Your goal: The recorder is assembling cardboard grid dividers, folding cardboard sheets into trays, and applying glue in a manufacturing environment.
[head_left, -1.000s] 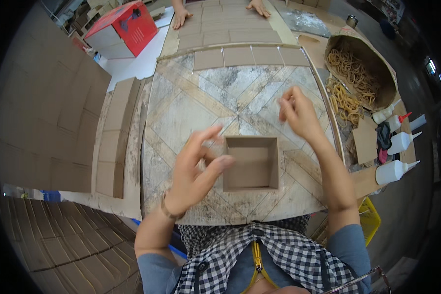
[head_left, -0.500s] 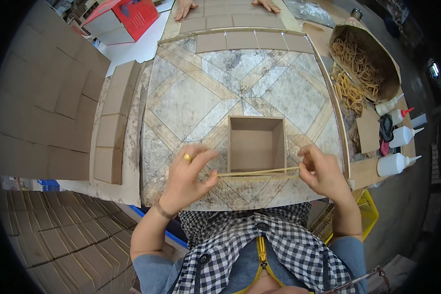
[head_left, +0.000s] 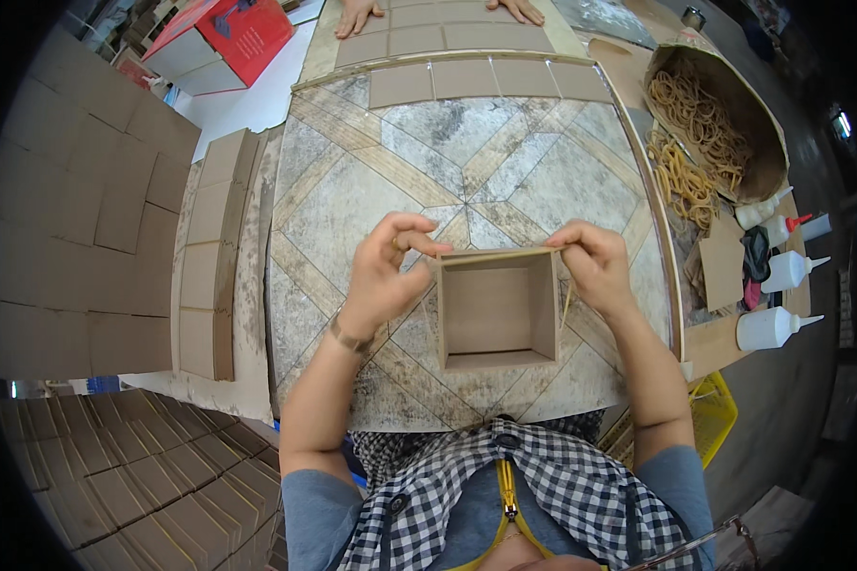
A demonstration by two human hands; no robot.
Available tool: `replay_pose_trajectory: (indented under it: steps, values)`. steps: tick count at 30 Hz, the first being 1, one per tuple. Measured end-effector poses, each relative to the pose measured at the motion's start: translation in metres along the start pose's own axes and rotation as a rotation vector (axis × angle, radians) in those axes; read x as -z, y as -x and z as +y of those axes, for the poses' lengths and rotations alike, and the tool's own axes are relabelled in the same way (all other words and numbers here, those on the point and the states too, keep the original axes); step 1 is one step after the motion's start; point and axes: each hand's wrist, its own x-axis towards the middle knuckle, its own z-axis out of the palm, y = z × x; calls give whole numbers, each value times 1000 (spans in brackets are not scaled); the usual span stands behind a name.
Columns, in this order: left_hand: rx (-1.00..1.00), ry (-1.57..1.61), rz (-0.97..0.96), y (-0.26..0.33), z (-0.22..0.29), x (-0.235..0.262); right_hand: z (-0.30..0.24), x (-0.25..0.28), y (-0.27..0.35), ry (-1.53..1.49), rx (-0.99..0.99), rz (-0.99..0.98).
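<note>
On the table in front of me lies an open-topped brown fibreboard box (head_left: 500,309). A thin yellow rubber band (head_left: 505,256) runs along its far edge. My left hand (head_left: 383,271) is at the far left corner; the index fingertip is at the band's left end, with the thumb curled below. At the far right corner my right hand (head_left: 595,268) pinches the band between thumb and fingers. A stretch of band also shows down along the box's right side. The band's path behind my fingertips is hidden.
Stacked brown boxes (head_left: 205,257) line the left side. At right stand a bag of rubber bands (head_left: 700,114) and several white squeeze bottles (head_left: 767,327). Another person's hands (head_left: 357,17) rest on panels (head_left: 490,78) at the far end. A red and white carton (head_left: 224,43) is back left.
Both hands have moved away from me, carrying the stretched rubber band from the box's near side to its far edge. The box now sits slightly nearer to me.
</note>
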Motion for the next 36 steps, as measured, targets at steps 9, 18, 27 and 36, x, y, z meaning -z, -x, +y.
replay_pose_trajectory:
  steps: [9, 18, 27, 36]
  values:
    - [177, 66, -146, 6, 6, 11, 16, 12, 8, -386, -3, -302]
    - [12, -758, 178, 111, 96, -77, -52, -76, 40, 440, 245, -320]
    - [552, -1005, 1154, 359, 131, -118, -122, -210, 31, 60, 701, -1229]
    - [1310, -1023, 1529, 486, -26, -141, -97, -251, 23, 278, 727, -1415]
